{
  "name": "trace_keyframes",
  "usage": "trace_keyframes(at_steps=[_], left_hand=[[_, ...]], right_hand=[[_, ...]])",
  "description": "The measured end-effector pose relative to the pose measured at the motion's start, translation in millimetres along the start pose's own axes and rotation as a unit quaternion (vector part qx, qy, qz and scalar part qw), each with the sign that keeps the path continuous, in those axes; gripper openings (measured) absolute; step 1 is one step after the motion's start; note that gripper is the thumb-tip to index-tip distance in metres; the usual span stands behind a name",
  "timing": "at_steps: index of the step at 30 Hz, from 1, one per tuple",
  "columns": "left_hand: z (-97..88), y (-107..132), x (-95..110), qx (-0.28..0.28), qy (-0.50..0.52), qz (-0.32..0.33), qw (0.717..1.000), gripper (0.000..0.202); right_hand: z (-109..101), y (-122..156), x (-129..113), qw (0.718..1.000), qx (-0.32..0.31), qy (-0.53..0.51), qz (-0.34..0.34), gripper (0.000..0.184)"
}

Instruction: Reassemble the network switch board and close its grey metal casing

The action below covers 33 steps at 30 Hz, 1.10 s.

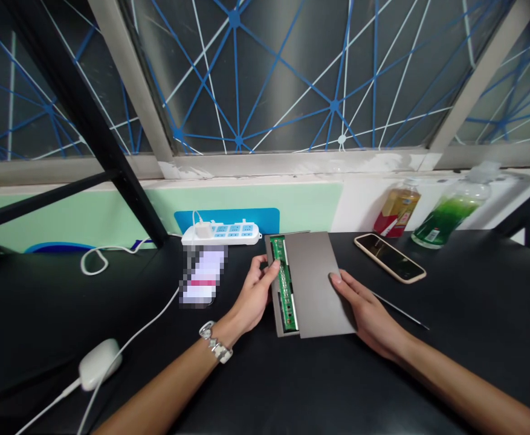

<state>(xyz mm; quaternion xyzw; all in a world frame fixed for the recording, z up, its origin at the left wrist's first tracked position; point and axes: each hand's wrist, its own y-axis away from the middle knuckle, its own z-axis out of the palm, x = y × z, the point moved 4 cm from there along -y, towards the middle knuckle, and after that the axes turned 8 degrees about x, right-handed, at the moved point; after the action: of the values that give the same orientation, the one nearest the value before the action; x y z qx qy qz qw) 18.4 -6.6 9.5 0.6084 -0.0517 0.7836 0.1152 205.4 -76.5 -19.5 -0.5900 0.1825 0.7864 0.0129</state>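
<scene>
A flat grey case [272, 314] is held over the black table, its cover panel [316, 284] shifted to the right. Along the left side a green circuit board [284, 290] lies exposed. My left hand [256, 293] is closed on the case's left edge, thumb on the board and fingers underneath. The cover's right edge is pinched by my right hand [367, 308], thumb on top and fingers mostly hidden below. Partly behind that hand, a thin metal rod [405, 313] lies on the table.
A white power strip [235, 232] and a lit phone [203, 275] are behind my left hand. Back right are a dark-screened phone [389, 257], a red-labelled bottle [397, 208] and a green bottle [450, 211]. A white charger [99, 364] with cables sits front left.
</scene>
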Motion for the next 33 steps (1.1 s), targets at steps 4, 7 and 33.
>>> trace_keyframes(at_steps=[4,7,33], left_hand=[[0.5,0,0,-0.005,0.020,0.006,1.000,0.034],[2.4,1,-2,-0.012,0.016,0.005,1.000,0.033],[-59.5,56,73,-0.066,-0.508,0.278,0.813,0.039]], right_hand=[[2,2,-3,0.999,0.020,-0.028,0.021,0.066],[6,2,-2,0.999,0.010,-0.040,0.023,0.063],[26,38,-25,0.613,-0.253,0.491,-0.565,0.084]])
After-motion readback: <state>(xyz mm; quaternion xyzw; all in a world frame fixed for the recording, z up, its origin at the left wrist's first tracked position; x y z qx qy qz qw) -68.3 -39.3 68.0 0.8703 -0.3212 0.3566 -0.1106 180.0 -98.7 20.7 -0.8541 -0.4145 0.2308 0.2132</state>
